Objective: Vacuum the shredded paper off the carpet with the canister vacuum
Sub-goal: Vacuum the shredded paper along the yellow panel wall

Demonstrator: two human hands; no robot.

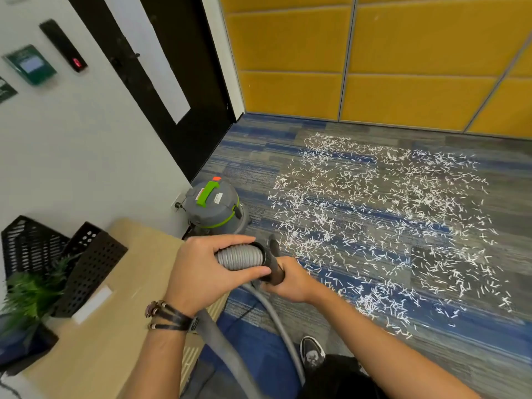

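Both my hands are busy at the centre of the frame. My left hand (201, 269) grips the ribbed grey hose (240, 256) just behind its black cuff (263, 251), fingers over the top and thumb underneath. My right hand (288, 279) is wrapped around a black handle tube (276, 267) that meets the cuff; whether the two are fully seated, I cannot tell. The smooth part of the hose drops between my forearms towards the bottom of the frame.

Just above my hands sits the grey canister vacuum (214, 207) with its green carry handle, standing on the carpet (259, 156) close to the white wall and the black door (161, 82). The shredded paper (374, 220) lies scattered in a wide white patch across the blue-grey striped carpet, filling the right half of the frame, below the yellow wall panels (417, 53).

At lower left, the light wooden desk (121, 312) carries black mesh organisers (37, 246) and a green plant (31, 292). My shoe (312, 352) shows at bottom centre.
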